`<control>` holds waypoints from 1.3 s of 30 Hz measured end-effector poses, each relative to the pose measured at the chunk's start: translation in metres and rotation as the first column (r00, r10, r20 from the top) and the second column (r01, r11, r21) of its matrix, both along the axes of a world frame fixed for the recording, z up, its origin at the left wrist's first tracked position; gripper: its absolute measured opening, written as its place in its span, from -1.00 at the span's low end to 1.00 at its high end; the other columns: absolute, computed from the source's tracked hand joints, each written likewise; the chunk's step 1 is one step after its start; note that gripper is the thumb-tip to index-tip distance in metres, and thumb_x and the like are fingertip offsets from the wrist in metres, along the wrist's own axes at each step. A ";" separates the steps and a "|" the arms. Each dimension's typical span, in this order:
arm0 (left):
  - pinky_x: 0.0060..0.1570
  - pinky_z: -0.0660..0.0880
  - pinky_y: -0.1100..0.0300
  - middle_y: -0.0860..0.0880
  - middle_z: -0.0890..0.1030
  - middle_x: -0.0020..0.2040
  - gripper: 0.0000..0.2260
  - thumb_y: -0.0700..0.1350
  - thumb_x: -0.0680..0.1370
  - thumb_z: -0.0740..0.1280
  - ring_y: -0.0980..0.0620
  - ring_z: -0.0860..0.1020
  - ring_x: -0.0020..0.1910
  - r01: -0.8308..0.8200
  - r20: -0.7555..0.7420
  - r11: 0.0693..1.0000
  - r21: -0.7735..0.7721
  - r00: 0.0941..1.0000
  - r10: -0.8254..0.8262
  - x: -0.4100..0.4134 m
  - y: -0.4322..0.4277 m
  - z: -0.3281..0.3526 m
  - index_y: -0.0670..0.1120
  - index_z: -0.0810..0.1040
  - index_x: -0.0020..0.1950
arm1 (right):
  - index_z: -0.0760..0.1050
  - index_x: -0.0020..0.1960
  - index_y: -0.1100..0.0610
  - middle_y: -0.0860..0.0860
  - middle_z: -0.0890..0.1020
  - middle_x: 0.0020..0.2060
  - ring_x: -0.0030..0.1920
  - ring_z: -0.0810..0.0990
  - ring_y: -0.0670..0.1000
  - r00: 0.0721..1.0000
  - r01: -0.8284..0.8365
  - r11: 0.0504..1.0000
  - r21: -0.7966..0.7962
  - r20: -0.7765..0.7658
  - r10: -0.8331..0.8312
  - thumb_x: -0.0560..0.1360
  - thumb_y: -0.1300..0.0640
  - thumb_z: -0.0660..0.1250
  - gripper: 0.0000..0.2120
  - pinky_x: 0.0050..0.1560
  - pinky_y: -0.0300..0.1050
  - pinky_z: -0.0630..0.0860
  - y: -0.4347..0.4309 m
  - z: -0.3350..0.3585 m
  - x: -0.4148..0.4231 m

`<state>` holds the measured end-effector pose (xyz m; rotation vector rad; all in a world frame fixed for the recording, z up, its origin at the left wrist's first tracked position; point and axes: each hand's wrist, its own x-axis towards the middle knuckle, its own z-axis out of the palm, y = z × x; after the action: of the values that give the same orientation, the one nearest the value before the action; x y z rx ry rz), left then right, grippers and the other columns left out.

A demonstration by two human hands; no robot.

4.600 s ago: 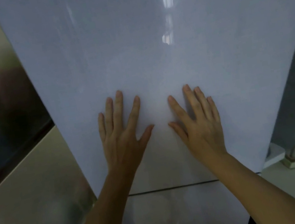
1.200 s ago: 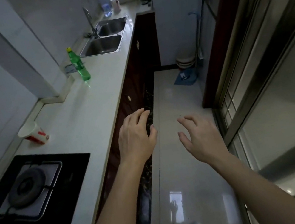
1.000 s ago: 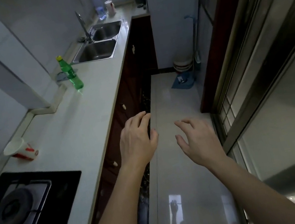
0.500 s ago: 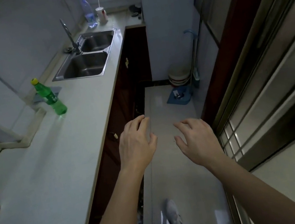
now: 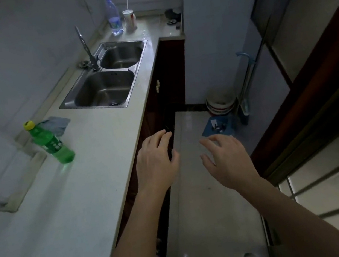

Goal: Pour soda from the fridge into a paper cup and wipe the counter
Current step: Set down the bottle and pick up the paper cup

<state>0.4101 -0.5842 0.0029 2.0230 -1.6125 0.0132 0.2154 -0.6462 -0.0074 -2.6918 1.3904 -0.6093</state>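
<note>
- Green soda bottle (image 5: 50,143), yellow cap on, stands upright on the pale counter (image 5: 68,205) at about 9 o'clock in view, near the wall side.
- Bluish cloth (image 5: 57,124) lies flat just behind the bottle, toward 10 o'clock, between bottle and sink.
- Double steel sink (image 5: 108,80) at 11 o'clock, tap (image 5: 88,49) at its wall edge. Both basins look bare.
- Clear water bottle (image 5: 114,19) and a lidded cup with straw (image 5: 129,19) at 12 o'clock, far end of counter, side by side under the window.
- Left hand (image 5: 155,164) at centre, palm down, fingers loosely spread, nothing in it; hangs over the counter's front edge and dark cabinet front, well apart from the soda bottle.
- Right hand (image 5: 228,158) just past centre toward 3 o'clock, fingers spread and slightly curled, holding nothing, above the glossy floor (image 5: 201,213).
- Stacked bowls (image 5: 221,105) and a blue mat (image 5: 218,127) on the floor at 1 o'clock.
- Sliding door frame (image 5: 311,117) fills the 3 o'clock side.
</note>
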 end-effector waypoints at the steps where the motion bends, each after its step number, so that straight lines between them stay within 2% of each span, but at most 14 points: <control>1: 0.24 0.48 0.02 -0.03 0.53 0.36 -0.62 -0.07 0.56 0.32 -0.03 0.46 0.31 -0.017 0.002 1.000 0.002 1.000 0.017 0.004 -0.010 -0.001 -0.07 0.50 0.38 | 0.52 0.27 0.08 0.08 0.59 0.14 0.16 0.54 0.11 1.000 -0.010 1.000 0.010 0.002 0.010 0.53 0.01 0.31 -0.66 0.23 0.15 0.46 -0.012 -0.002 0.005; 9: 0.25 0.47 0.04 0.00 0.51 0.37 -0.62 -0.04 0.57 0.30 0.02 0.44 0.33 -0.112 0.032 0.993 0.032 0.993 0.110 0.027 -0.107 -0.004 -0.04 0.49 0.38 | 0.51 0.30 0.10 0.09 0.60 0.14 0.14 0.55 0.12 0.989 -0.130 0.990 0.052 0.075 0.126 0.54 0.04 0.32 -0.65 0.19 0.15 0.48 -0.123 -0.013 0.042; 17: 0.26 0.48 0.02 0.01 0.51 0.37 -0.62 -0.03 0.57 0.29 0.01 0.43 0.33 -0.348 0.041 0.934 0.078 0.937 0.346 0.049 -0.208 0.009 -0.03 0.49 0.39 | 0.51 0.32 0.14 0.11 0.60 0.13 0.12 0.56 0.14 0.929 -0.368 0.924 0.105 0.081 0.361 0.56 0.01 0.17 -0.60 0.14 0.14 0.50 -0.270 -0.010 0.084; 20: 0.25 0.47 0.02 0.01 0.52 0.37 -0.61 -0.04 0.55 0.31 -0.01 0.43 0.34 -0.448 0.027 0.890 0.085 0.894 0.447 0.059 -0.231 0.013 -0.03 0.51 0.38 | 0.50 0.34 0.11 0.08 0.58 0.18 0.17 0.54 0.12 0.902 -0.431 0.891 0.140 0.101 0.420 0.56 0.05 0.30 -0.63 0.20 0.16 0.48 -0.310 -0.011 0.109; 24: 0.24 0.47 0.03 0.01 0.53 0.36 -0.61 -0.05 0.53 0.32 -0.01 0.45 0.34 -0.583 0.037 0.808 0.090 0.812 0.582 0.073 -0.232 0.014 -0.03 0.52 0.37 | 0.51 0.33 0.09 0.06 0.58 0.18 0.19 0.53 0.10 0.836 -0.549 0.819 0.168 0.116 0.537 0.53 0.06 0.35 -0.62 0.23 0.18 0.48 -0.328 -0.016 0.149; 30: 0.16 0.53 -0.01 -0.01 0.56 0.33 -0.60 -0.05 0.49 0.30 -0.05 0.48 0.29 -0.759 0.035 0.640 0.117 0.648 0.761 0.095 -0.188 0.003 -0.04 0.55 0.33 | 0.50 0.32 0.09 0.05 0.58 0.15 0.17 0.53 0.10 0.660 -0.749 0.633 0.194 0.141 0.738 0.51 0.08 0.35 -0.62 0.19 0.14 0.49 -0.308 -0.022 0.219; 35: 0.16 0.49 0.01 0.00 0.55 0.33 -0.61 -0.05 0.51 0.29 -0.03 0.47 0.30 -0.873 0.017 0.472 0.125 0.477 0.879 0.113 -0.143 -0.004 -0.03 0.54 0.34 | 0.51 0.30 0.07 0.06 0.59 0.15 0.14 0.54 0.12 0.529 -0.842 0.506 0.186 0.111 0.841 0.49 0.08 0.37 -0.62 0.18 0.11 0.49 -0.270 -0.024 0.274; 39: 0.19 0.50 0.00 -0.01 0.55 0.34 -0.60 -0.05 0.51 0.29 -0.04 0.47 0.30 -0.921 -0.005 0.373 0.116 0.375 0.927 0.139 -0.110 -0.012 -0.05 0.54 0.35 | 0.52 0.30 0.07 0.06 0.60 0.13 0.12 0.56 0.13 0.447 -0.887 0.429 0.170 0.081 0.891 0.46 0.10 0.39 -0.60 0.17 0.09 0.49 -0.244 -0.025 0.320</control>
<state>0.5489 -0.6939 -0.0088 2.6984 -0.1874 0.2860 0.5358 -0.8904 -0.0325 -2.7136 -0.1646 -0.2834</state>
